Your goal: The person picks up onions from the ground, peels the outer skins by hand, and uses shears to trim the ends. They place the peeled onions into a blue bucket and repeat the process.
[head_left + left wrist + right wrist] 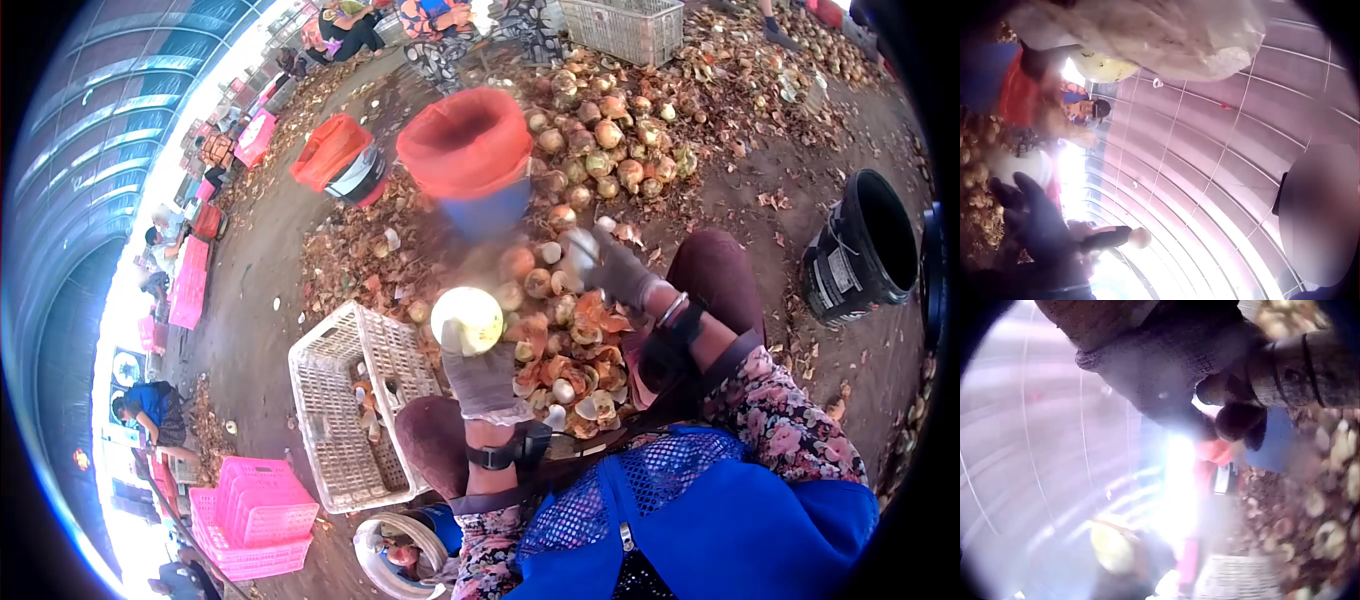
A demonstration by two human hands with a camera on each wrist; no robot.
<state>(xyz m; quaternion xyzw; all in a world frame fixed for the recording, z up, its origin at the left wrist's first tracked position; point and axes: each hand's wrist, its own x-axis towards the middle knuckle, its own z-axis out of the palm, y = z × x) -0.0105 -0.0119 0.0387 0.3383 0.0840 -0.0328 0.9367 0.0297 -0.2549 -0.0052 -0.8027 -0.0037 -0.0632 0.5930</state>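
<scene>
My gloved left hand holds a pale yellow onion, bright in the light; its underside shows in the left wrist view, partly behind the glove. Right of it, my gloved right hand is raised over the loose onions, a blurred whitish thing at its fingertips. In the right wrist view, the fingers of that hand curl round a handle with dark bands; its far end is hidden. Lower in that view is the onion in my left hand.
A blue bucket with a red liner stands ahead. Left are a white plastic crate and pink crates; right is a black bucket. Onions and dry skins cover much of the ground. Other people sit farther off.
</scene>
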